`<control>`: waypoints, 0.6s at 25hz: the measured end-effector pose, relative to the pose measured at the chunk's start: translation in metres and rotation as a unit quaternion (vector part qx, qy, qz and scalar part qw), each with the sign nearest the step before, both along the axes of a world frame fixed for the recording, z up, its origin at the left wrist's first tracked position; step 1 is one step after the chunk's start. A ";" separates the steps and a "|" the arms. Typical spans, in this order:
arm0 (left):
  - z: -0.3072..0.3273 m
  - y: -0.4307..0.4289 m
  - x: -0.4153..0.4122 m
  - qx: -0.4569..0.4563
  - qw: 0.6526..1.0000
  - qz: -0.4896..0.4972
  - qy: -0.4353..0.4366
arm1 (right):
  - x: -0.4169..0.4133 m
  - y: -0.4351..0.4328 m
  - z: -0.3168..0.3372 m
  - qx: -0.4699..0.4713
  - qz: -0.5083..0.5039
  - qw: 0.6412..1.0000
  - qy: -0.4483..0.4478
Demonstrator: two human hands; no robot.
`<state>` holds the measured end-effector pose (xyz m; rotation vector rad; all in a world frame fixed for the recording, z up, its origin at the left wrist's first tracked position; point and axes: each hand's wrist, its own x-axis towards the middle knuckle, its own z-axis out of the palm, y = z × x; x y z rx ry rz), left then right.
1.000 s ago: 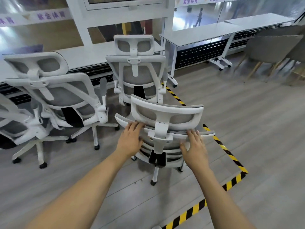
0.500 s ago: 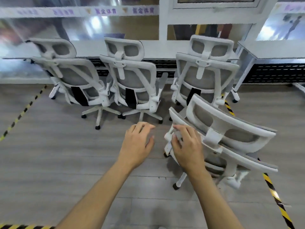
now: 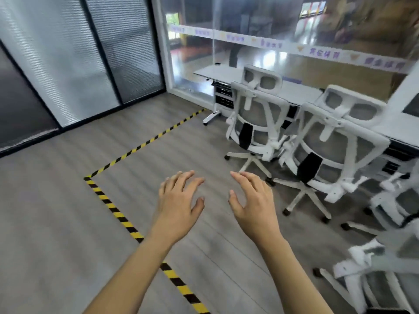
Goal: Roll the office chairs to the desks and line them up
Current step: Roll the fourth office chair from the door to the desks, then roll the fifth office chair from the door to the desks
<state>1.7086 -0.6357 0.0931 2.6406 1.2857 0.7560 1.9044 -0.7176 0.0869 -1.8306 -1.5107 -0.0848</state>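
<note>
Outstretched side by side, palms down, above the floor (image 3: 56, 223): left hand (image 3: 179, 202) and right hand (image 3: 252, 205), fingers (image 3: 189, 179) spread and released, grasping nothing; lined up along the desk's (image 3: 210, 71) near edge, backs to camera, far office chair (image 3: 256, 118) just beside near office chair (image 3: 335, 143); further blurred chairs (image 3: 394, 200) closer in, beyond the right hand.

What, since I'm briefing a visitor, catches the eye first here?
The left hand and right hand hover open and empty at centre. At right, white office chairs stand with backs to us along the desk. Yellow-black floor tape turns a corner at left.
</note>
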 end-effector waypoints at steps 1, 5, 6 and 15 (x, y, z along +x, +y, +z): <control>0.002 0.012 -0.043 0.004 0.999 0.038 0.001 | -0.038 0.025 0.000 0.001 0.034 0.999 -0.007; 0.003 0.045 -0.208 0.000 0.983 0.186 0.007 | -0.191 0.109 -0.001 -0.008 0.146 0.989 -0.013; 0.003 0.052 -0.249 -0.004 0.976 0.219 0.002 | -0.231 0.128 -0.002 -0.011 0.174 0.984 -0.017; -0.016 0.143 -0.548 0.005 0.898 0.441 -0.013 | -0.551 0.320 -0.021 -0.013 0.399 0.916 -0.028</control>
